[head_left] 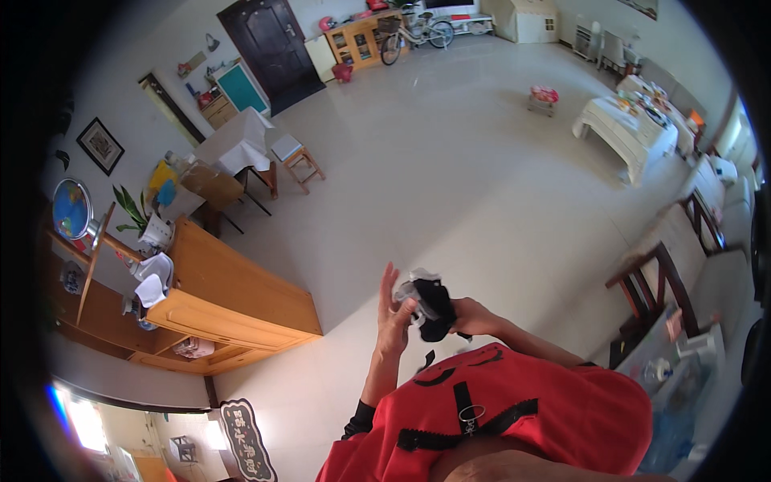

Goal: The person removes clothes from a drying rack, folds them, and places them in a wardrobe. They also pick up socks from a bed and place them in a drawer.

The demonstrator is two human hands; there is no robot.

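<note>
A bundle of black and light grey cloth (435, 304), perhaps socks, is held between my two hands in front of my red top (506, 410). My left hand (394, 310) has its thumb over the grey part, with the cloth between thumb and fingers; the fingers point up, fairly straight. From the other side, my right hand (473, 316) grips the black part, its fingertips hidden behind the cloth. A short black end hangs below the right hand. Just how the pieces are folded together cannot be made out.
Left of me stands a wooden cabinet (241, 283) with a potted plant (156, 232) on it. A patterned floor mat (247, 440) lies at lower left. To the right are a dark wooden chair (656, 289) and a plastic bin (656, 373). A cloth-covered table (626, 126) stands farther off.
</note>
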